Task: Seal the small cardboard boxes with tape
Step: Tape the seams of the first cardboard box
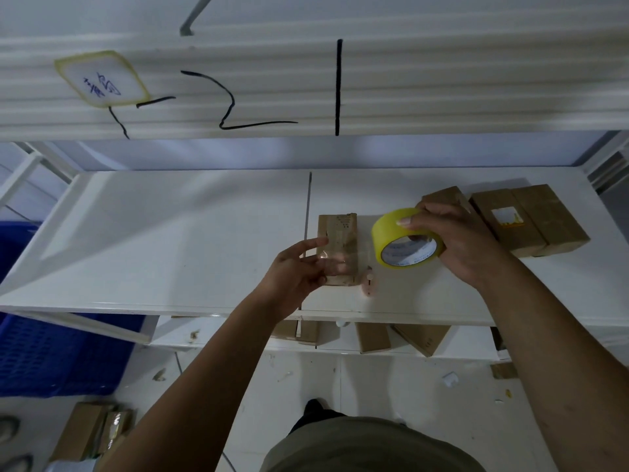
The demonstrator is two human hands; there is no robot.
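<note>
Small cardboard box [337, 248] lies flat on the white tabletop [170, 233], near the front edge and a bit right of the middle. It has small dark print on top, too tiny to read. The left hand [299, 270] rests on the near part of this box with its fingers spread, and a clear shiny strip of tape [335, 262] sits under the fingertips. The right hand [456, 243] is lifted just right of the box and grips a yellow tape roll [406, 237], thumb on the outside and fingers inside the hole. The roll's white inner ring has blue print that is too blurry to read.

A little pink thing [369, 284] lies on the tabletop, just beside the box's near right corner. I cannot tell what it is. More brown boxes [531, 219] sit close together toward the back right corner, and one has a white and yellow label [506, 215].

Above the tabletop is a white shelf board [442, 80] with black marker lines and a taped note [102, 80] with blue handwriting I cannot read. Under the tabletop is a lower shelf with more boxes [422, 338]. A blue plastic crate [51, 352] stands on the left. The floor [374, 386] is pale, with bits of scrap and more boxes on it at the left.
</note>
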